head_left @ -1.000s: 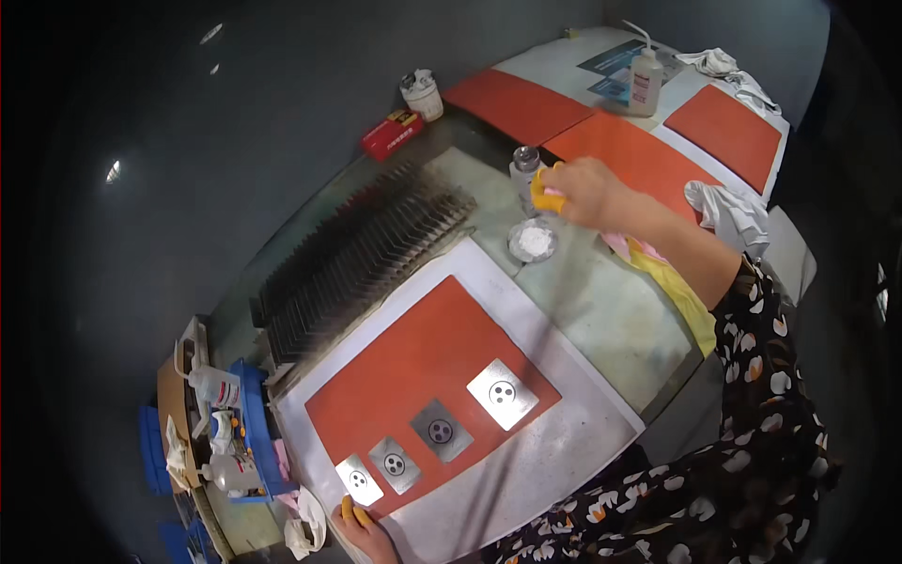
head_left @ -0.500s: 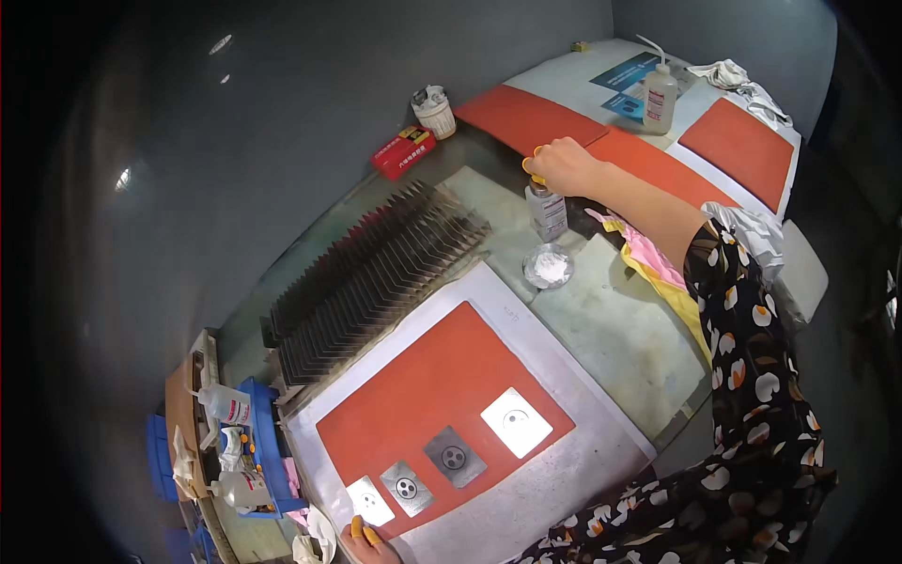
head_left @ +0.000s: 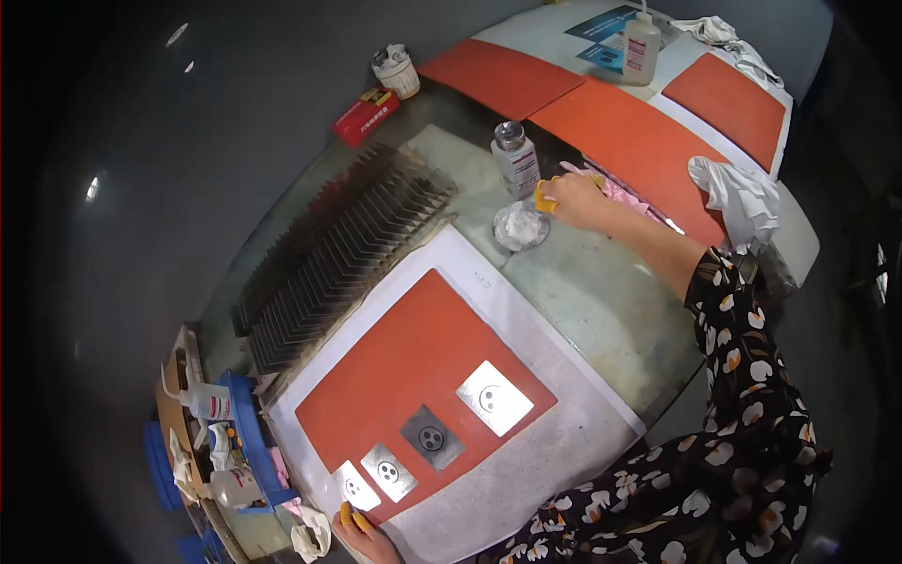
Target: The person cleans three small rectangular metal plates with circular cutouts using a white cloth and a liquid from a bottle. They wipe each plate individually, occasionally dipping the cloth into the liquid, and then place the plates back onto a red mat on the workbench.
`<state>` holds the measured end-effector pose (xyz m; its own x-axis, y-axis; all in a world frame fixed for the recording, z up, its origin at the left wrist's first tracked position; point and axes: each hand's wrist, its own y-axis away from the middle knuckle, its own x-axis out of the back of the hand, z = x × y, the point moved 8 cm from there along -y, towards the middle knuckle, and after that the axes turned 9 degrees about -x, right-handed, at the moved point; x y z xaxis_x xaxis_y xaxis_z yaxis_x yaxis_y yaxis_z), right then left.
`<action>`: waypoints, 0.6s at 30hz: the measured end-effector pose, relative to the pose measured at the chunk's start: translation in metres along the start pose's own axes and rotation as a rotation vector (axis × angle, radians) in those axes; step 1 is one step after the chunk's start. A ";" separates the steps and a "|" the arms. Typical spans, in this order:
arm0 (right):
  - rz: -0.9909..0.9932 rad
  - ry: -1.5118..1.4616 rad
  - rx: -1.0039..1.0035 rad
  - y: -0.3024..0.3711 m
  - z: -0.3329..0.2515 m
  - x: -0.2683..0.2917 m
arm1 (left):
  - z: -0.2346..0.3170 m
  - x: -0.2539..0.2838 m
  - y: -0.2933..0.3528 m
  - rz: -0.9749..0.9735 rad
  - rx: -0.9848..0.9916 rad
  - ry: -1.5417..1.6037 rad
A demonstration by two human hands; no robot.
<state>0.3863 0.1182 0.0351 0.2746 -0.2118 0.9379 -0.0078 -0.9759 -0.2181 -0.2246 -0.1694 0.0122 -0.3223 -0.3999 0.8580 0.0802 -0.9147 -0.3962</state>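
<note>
My right hand (head_left: 575, 200), yellow covers on its fingertips, is at the right rim of a small clear dish (head_left: 532, 242) holding white material. Its fingers are bent together; what they may hold is hidden. Just behind the dish stands a labelled bottle (head_left: 517, 167) with a metal cap. A pink cloth (head_left: 620, 194) lies beyond my right wrist. My left hand (head_left: 365, 538), its covered fingers reaching forward, rests by the near edge of a small metal plate (head_left: 356, 485). Several such plates, with round hole patterns, lie on a red mat (head_left: 404, 362), including a larger bright one (head_left: 494, 399).
A long rack of thin dark plates (head_left: 343, 263) stands left of the mat. Behind it are a red box (head_left: 366, 117) and a stuffed cup (head_left: 396, 71). A spout bottle (head_left: 641, 49) and a white cloth (head_left: 738, 199) are at far right; a blue tray (head_left: 246, 414) is at left.
My right hand has left the bottle's cap and come down nearer, beside the dish. Less of the pink and yellow cloth shows. My left hand stays by the plate; the whole view has shifted slightly.
</note>
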 end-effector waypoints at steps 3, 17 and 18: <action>0.020 0.059 0.077 -0.011 -0.009 -0.031 | -0.003 0.008 0.005 0.013 0.065 -0.012; -0.437 -0.471 0.520 0.113 -0.174 -0.006 | 0.016 0.005 -0.003 -0.001 -0.007 0.015; -0.471 -0.443 0.514 0.114 -0.185 -0.015 | 0.017 0.005 -0.006 0.000 -0.016 0.016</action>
<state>0.2038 0.0001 0.0457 0.4939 0.3592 0.7919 0.6144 -0.7886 -0.0255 -0.2104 -0.1670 0.0246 -0.3372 -0.3986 0.8529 0.0651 -0.9137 -0.4012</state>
